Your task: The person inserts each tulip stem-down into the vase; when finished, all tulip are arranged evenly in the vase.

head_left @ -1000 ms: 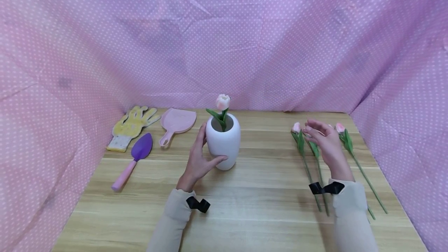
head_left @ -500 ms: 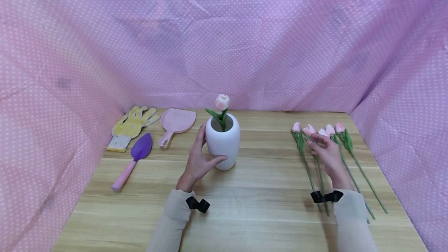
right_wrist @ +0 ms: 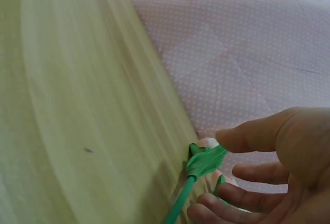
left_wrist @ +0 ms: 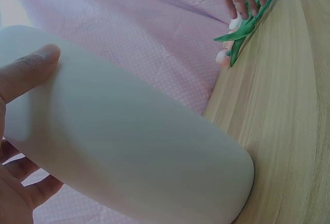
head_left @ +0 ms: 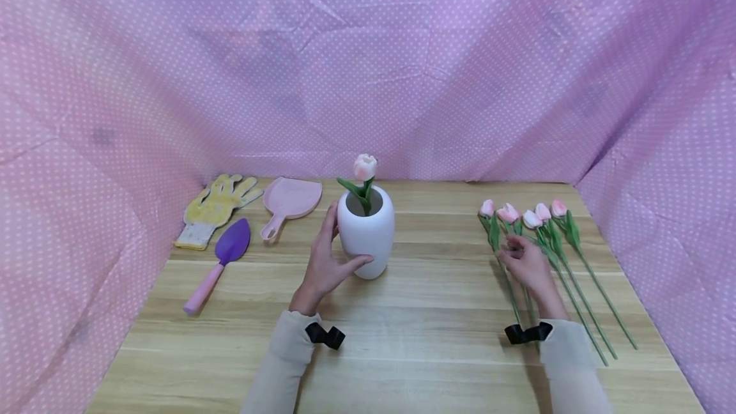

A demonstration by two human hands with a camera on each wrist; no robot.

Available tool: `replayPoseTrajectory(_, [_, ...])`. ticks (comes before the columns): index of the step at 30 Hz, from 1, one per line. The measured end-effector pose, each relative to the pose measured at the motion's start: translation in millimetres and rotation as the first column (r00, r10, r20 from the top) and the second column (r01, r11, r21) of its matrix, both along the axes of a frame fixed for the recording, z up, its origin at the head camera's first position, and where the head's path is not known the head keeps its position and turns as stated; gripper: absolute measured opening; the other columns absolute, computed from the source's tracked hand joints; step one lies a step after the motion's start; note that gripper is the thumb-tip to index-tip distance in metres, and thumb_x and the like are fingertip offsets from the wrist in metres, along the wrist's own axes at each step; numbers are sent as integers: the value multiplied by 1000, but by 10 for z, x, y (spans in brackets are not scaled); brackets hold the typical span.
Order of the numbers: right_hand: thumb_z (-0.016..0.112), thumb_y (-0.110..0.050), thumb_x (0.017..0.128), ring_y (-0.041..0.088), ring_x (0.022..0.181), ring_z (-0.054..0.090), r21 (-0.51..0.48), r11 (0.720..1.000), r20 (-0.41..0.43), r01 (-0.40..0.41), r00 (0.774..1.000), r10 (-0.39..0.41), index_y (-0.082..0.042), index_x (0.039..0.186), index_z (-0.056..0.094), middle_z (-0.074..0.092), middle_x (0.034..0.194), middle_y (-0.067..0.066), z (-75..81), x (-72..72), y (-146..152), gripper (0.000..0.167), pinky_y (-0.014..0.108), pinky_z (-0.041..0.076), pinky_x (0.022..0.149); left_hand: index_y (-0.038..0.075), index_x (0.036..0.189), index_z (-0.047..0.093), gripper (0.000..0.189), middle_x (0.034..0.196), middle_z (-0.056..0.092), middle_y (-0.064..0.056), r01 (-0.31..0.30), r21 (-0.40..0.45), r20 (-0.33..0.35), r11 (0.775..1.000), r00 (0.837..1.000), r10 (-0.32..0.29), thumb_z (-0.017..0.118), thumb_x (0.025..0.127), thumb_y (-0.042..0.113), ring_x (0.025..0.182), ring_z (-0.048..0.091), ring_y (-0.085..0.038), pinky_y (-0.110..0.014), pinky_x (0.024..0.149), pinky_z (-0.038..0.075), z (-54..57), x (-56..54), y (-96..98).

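A white vase (head_left: 367,235) stands upright mid-table, holding one pale pink tulip (head_left: 365,167) with green leaves. My left hand (head_left: 326,268) grips its left side, thumb across the front; in the left wrist view the thumb (left_wrist: 31,72) presses the vase wall. On the right, several pink and white tulips lie side by side, stems toward me. My right hand (head_left: 530,272) is low over the leaves and stems of the left ones. In the right wrist view its thumb (right_wrist: 252,134) and fingers are spread apart beside a green leaf (right_wrist: 206,161), part of the flowers hidden behind them.
At the table's left lie a yellow glove (head_left: 213,209), a pink dustpan (head_left: 293,198) and a trowel (head_left: 232,243) with a purple blade. Pink dotted cloth (head_left: 402,69) walls off the back and both sides of the wooden table (head_left: 431,331).
My right hand has come down from the tulip blooms toward me and slightly left, onto the leaves and stems, leaving the blooms uncovered. The left hand and vase stay in place.
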State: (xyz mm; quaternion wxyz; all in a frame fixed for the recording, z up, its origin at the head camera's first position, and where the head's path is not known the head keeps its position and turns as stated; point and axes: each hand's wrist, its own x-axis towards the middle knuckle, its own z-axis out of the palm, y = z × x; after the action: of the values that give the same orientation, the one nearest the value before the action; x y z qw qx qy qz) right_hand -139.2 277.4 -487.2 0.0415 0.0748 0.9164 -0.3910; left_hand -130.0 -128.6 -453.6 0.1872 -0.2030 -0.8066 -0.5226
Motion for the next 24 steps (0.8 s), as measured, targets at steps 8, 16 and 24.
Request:
replayPoseTrajectory(8, [66,-13,92,49,112,64,95,993,-34,-64,997,68,17,138,45,61,126,38,-67,-24,-43,59,54,57,92,10,159,20,118,157,41,-18,1,3,2,1000,1000,-1,93,67,8,137,49,-41,-56,112,46,3,-2,1])
replayPoseTrajectory(16, [65,-18,91,45,90,64,226,971,10,-84,996,84,15,106,58,66,94,30,-36,-52,-86,36,48,55,77,10,159,20,118,157,40,-18,2,6,-2,1000,1000,-2,93,67,8,137,50,-41,-55,112,46,-3,-6,-2])
replayPoseTrajectory(24, [65,-20,90,33,84,61,321,943,78,-82,995,60,1,99,67,68,97,20,-8,-62,-109,23,36,45,60,10,159,19,118,158,39,-18,4,8,2,1000,1000,-4,93,67,8,138,49,-41,-56,112,46,1,4,-8])
